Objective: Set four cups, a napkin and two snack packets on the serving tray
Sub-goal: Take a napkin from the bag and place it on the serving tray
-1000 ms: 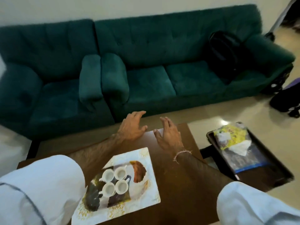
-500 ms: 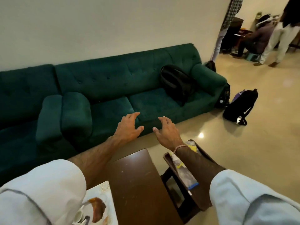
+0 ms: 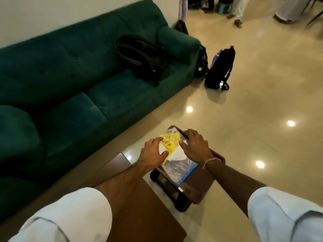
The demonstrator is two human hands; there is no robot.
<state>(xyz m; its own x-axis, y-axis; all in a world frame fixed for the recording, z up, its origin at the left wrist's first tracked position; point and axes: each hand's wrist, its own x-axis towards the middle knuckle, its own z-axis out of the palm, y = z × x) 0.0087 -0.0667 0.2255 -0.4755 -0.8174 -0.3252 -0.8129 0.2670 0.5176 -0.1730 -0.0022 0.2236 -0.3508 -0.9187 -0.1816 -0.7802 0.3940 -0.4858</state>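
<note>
A yellow snack packet (image 3: 171,142) lies on a small dark side table (image 3: 198,186), on top of a white napkin (image 3: 178,155) and a clear packet with a blue edge (image 3: 178,169). My left hand (image 3: 153,152) rests on the yellow packet's left edge, fingers spread and curved. Opposite it, my right hand (image 3: 196,145) has its thumb near the napkin and its fingers at the side table's far rim. Neither hand has lifted anything. The serving tray and the cups are out of view.
The brown coffee table (image 3: 139,215) is under my left forearm. A green sofa (image 3: 78,67) with a black backpack (image 3: 141,56) runs along the left. Another backpack (image 3: 221,69) stands on the shiny floor, and people stand at the far right.
The view has swung right and down, away from the tray with the cups. Both hands have dropped from the air onto the packets and napkin on the side table.
</note>
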